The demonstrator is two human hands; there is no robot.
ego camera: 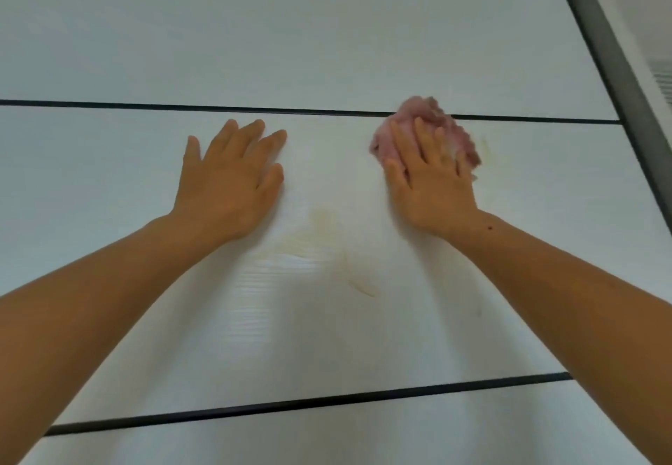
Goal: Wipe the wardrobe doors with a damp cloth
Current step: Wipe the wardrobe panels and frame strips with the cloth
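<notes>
Your forearms, both bare, come in from the lower corners: left forearm (91, 304) and right forearm (582, 290). Both are stretched up toward the door.

Left hand (232, 181): flat on the middle panel, palm to the surface. Your fingers are straight and slightly spread, and they hold nothing.

Right hand (432, 181): laid over the cloth. Your fingers are straight and spread, pressing it against the door rather than curling round it. Somewhat blurred.

Cloth (423, 112): pink, bunched, blurred at its edges. It lies under your right fingers on the right part of the middle panel. Its top overlaps the upper strip. It is well apart from your left hand.

Door (327, 39): white with a faint grain, seen from below at a steep angle. Three panels are in view.

Upper strip (182, 105): thin and dark, running across the door just above both hands.

Lower strip (291, 404): thin and dark, running across below the middle panel and passing behind both forearms.

Frame (611, 50): dark, along the top and right edges of the door.

Stain (320, 235): a yellowish patch on the middle panel, between your wrists and lower than both hands.

Streak (362, 288): a thin, curved yellowish mark just below and to the right of the stain.

Smear (485, 146): faint and yellowish, just to the right of the cloth.

Grille (662, 81): pale and slatted, at the right edge beyond the frame. It is too blurred to say more.
</notes>
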